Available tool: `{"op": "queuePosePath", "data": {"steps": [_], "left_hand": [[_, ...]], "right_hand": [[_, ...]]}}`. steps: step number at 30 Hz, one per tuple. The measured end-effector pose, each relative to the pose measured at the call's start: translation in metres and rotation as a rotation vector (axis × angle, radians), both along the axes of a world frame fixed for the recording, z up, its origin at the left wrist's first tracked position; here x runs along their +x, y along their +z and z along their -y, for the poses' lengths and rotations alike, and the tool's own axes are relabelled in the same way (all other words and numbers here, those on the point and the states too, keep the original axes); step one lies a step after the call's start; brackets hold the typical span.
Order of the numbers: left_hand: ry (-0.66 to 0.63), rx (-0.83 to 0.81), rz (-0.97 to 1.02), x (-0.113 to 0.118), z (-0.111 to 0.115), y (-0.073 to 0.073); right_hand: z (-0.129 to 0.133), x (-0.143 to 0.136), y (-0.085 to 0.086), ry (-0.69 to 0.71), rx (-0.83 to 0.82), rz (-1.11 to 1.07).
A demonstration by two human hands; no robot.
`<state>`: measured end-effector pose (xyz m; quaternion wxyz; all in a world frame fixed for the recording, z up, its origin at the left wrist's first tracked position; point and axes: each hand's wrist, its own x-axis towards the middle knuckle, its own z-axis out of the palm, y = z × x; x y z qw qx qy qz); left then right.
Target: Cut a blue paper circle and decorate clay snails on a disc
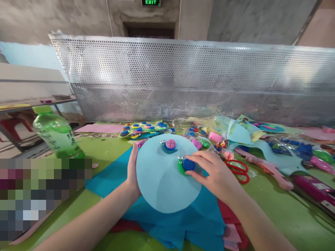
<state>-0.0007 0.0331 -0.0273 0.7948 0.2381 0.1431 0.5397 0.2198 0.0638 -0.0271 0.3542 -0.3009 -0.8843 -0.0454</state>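
The light-blue disc is gripped at its left edge by the left hand, the thumb laid along the rim and the fingers hidden beneath. Over the disc's right half, the green snail is pinched by its blue shell between the thumb and fingertips of the right hand; whether its base is stuck down cannot be told. The pink-shelled snail sits near the disc's far edge, untouched. Blue sheets are spread below the disc on the green surface. The disc should be braced from beneath, the green snail pressed evenly through its shell with its base flat, and the white eyes spared any knock, since soft parts would probably dent or shift.
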Motion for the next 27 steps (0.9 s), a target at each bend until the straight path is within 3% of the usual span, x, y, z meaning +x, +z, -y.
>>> {"op": "queuePosePath", "data": {"steps": [3, 5, 9, 13, 16, 18, 22, 24, 27], "left_hand": [[0.031, -0.018, -0.017, -0.002, 0.000, 0.001], [0.054, -0.029, -0.033, -0.006, -0.001, 0.001], [0.147, -0.079, -0.080, -0.016, -0.003, 0.002], [0.316, -0.071, -0.113, -0.020, -0.002, 0.007], [0.335, -0.101, -0.129, -0.015, -0.002, 0.012], [0.324, -0.145, -0.134, -0.008, -0.002, 0.015], [0.261, -0.217, -0.139, 0.008, 0.002, 0.014], [0.128, -0.218, -0.139, 0.015, 0.007, 0.012], [-0.073, -0.208, -0.142, 0.021, 0.013, 0.009]], "right_hand": [[-0.002, 0.005, 0.005, -0.071, 0.008, -0.129], [-0.007, 0.012, 0.010, -0.193, -0.013, -0.243], [-0.018, 0.024, 0.013, -0.441, -0.331, -0.159], [-0.022, 0.023, 0.005, -0.351, -0.554, 0.037], [-0.018, 0.018, 0.002, -0.306, -0.663, 0.093], [-0.015, 0.016, 0.004, -0.321, -0.579, -0.018], [-0.009, 0.009, 0.008, -0.248, -0.155, -0.340], [-0.005, 0.004, 0.007, -0.144, -0.089, -0.298], [-0.001, -0.003, 0.001, -0.063, -0.118, -0.167]]}}
